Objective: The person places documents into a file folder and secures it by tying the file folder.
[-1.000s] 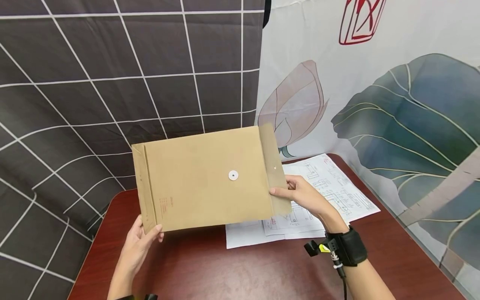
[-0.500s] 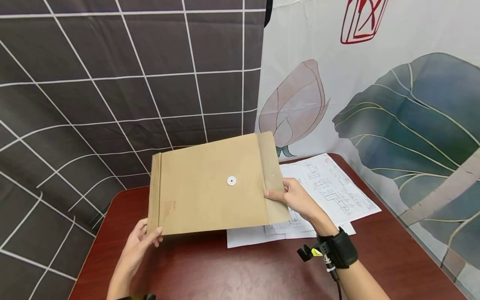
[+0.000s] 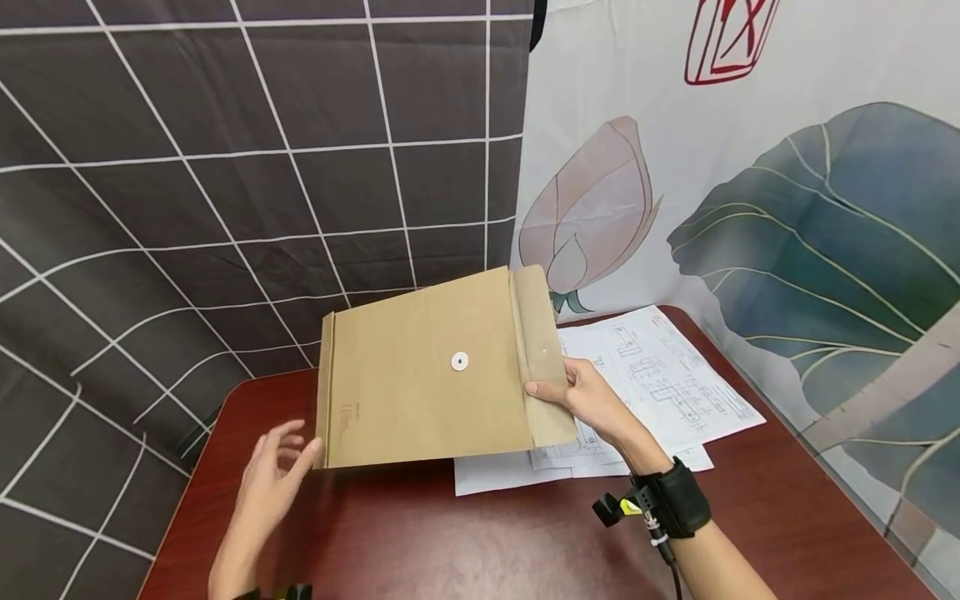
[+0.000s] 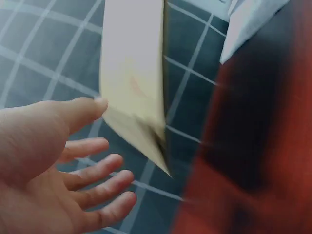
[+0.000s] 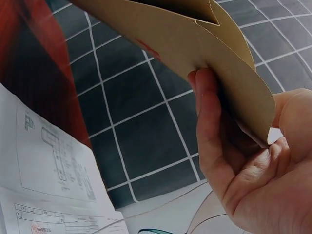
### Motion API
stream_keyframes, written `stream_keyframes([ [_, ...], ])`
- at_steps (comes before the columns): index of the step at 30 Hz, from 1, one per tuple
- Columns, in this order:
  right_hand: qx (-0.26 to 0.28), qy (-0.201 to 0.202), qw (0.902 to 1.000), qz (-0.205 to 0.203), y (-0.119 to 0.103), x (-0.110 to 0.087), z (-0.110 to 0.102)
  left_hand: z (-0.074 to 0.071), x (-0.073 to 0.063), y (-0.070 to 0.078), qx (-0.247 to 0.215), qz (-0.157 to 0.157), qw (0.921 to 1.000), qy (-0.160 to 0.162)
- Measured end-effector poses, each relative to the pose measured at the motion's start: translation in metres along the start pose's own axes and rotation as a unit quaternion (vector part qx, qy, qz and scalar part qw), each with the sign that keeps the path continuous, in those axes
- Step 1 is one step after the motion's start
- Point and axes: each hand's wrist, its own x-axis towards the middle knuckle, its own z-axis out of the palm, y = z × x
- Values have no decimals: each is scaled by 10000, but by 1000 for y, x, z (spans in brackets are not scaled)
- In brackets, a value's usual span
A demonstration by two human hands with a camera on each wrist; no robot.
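Observation:
A brown kraft paper document envelope (image 3: 420, 392) with a white round button is held up tilted above the table. My right hand (image 3: 588, 400) grips it at the flap end, thumb on the near face; in the right wrist view the fingers (image 5: 209, 117) lie behind the flap. At the other end my left hand (image 3: 273, 475) has its fingers spread beside the envelope's lower left corner. The left wrist view shows that hand (image 4: 73, 170) with loose fingers and the thumb tip close to the envelope (image 4: 131, 63); whether it touches I cannot tell.
Several white sheets with printed drawings (image 3: 675, 375) lie on the reddish-brown table (image 3: 480, 542), partly under the raised envelope. A dark gridded cloth (image 3: 315, 100) hangs behind on the left. A white cloth with lotus pictures (image 3: 600, 67) hangs on the right.
The envelope's left end has swung to the right and turned away, while its flap end moved slightly left and down. My left hand has let go and spread its fingers. The right hand keeps its grip.

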Motion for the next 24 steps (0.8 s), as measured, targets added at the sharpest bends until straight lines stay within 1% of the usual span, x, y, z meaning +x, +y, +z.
stream_keyframes([
  [2,-13,1,10000,5,0,0,0,-1,7,15,96,690,9970,331],
  [4,-23,-19,10000,20,0,0,1,0,16,32,130,1358,9896,452],
  [5,-34,-37,10000,28,0,0,1,0,20,41,136,1648,9853,435],
  [7,-52,-81,9999,51,0,0,2,2,29,59,181,2109,9769,300],
  [9,-82,-123,9999,60,0,0,3,5,36,77,306,2446,9691,101],
  [11,-102,-169,9998,42,0,-1,4,9,43,94,516,2804,9584,-105],
  [13,-121,-186,9997,36,0,-1,5,14,48,110,673,3249,9428,-303],
  [15,-129,-181,9998,19,0,-1,6,20,49,125,745,3715,9240,-505],
  [18,-156,-145,9998,24,0,-1,7,30,44,146,742,4265,8968,-914],
  [21,-189,-126,9997,35,0,-1,8,42,34,163,730,4615,8744,-1305],
  [23,-197,-132,9997,30,0,-1,9,51,27,170,740,4761,8630,-1518],
  [24,-193,-151,9997,16,0,-2,9,55,25,173,773,4812,8590,-1567],
])
